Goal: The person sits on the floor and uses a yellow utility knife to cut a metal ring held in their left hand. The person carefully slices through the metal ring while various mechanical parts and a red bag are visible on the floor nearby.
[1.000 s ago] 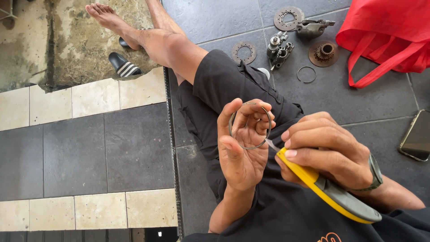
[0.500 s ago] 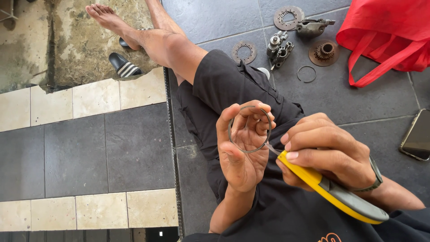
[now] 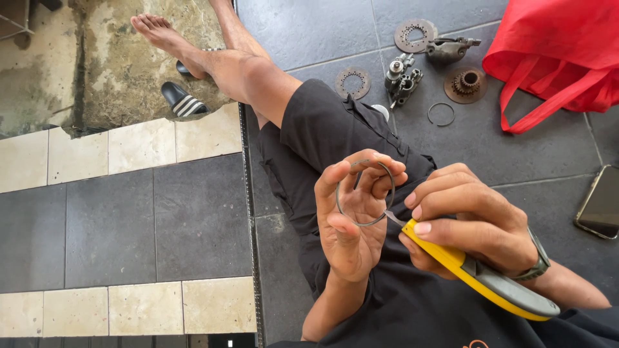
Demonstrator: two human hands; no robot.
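Left hand (image 3: 351, 225), grip pinching a thin metal ring (image 3: 365, 193); right hand (image 3: 474, 222), grip closed around a yellow knife (image 3: 480, 277), its blade tip touching the ring.

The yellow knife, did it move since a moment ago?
No, hardly: the yellow knife in the right hand keeps its distance from the phone, tip at the metal ring.

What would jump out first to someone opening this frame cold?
At centre, the left hand holds up a thin metal ring while the right hand points a yellow-handled utility knife at its edge. Behind them, greasy machine parts lie on the dark tiles beside a red bag.
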